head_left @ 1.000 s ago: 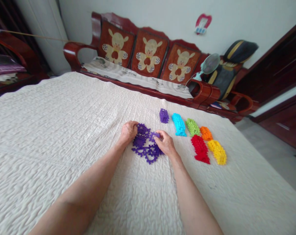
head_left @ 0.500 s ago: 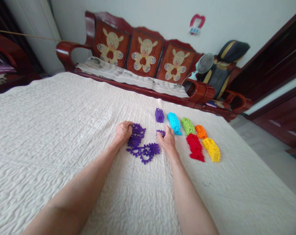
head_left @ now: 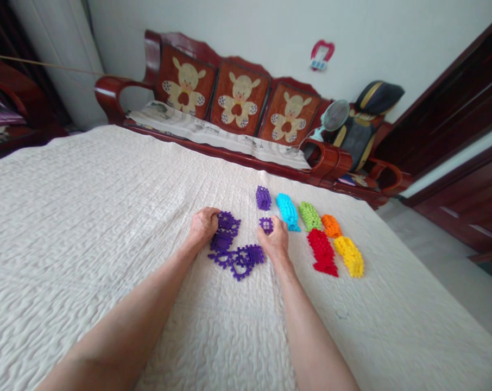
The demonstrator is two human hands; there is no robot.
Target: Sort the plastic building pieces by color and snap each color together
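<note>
Purple plastic interlocking tiles (head_left: 238,262) with toothed edges lie in a loose, overlapping pile on the quilted cover. At the pile's upper left, my left hand (head_left: 204,225) has its fingers curled and closed on the edge of a purple tile (head_left: 227,224); the fingertips are partly hidden. To the right, my right hand (head_left: 276,239) pinches a small square purple tile with a window grid (head_left: 266,224) between thumb and fingers. Just beyond it stands a stack of purple tiles (head_left: 263,198).
Stacks of tiles in light blue (head_left: 287,212), green (head_left: 310,215), orange (head_left: 331,226), red (head_left: 322,252) and yellow (head_left: 349,256) lie to the right on the white quilted cover (head_left: 107,217). A wooden sofa (head_left: 213,146) with cushions and a fan (head_left: 335,115) stand behind.
The window tile in my right hand has turned, so its face shows more fully. My left hand stays at the pile's edge. The whole view has shifted slightly.
</note>
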